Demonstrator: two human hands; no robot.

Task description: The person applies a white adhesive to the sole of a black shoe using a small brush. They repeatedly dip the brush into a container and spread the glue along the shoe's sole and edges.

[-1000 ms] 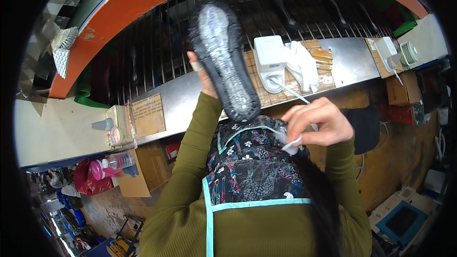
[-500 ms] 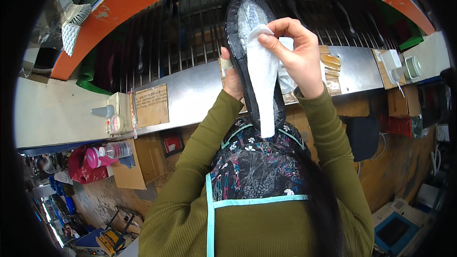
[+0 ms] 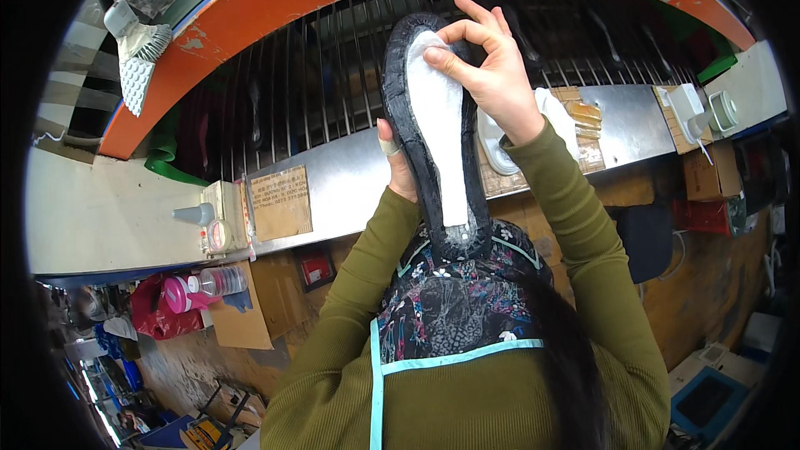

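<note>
My left hand (image 3: 397,168) grips a black shoe sole (image 3: 417,142) from behind and holds it upright in front of my chest, thumb with a white tape on its edge. A white insole sheet (image 3: 442,142) lies along the sole's inner face. My right hand (image 3: 492,75) presses the upper end of that white sheet onto the sole with fingertips and thumb. Olive sleeves and a patterned apron fill the lower part of the view.
Behind the sole runs a metal rod rack (image 3: 333,75) under an orange curved frame (image 3: 275,0). A steel shelf (image 3: 350,183) carries a white glue container (image 3: 500,146), a small bottle (image 3: 200,215) and a cardboard label (image 3: 282,200). A white dispenser (image 3: 692,112) stands at right.
The right hand came up from my chest with the white sheet, laid it on the sole, and has slid higher to press its top end. The sole was raised and turned upright.
</note>
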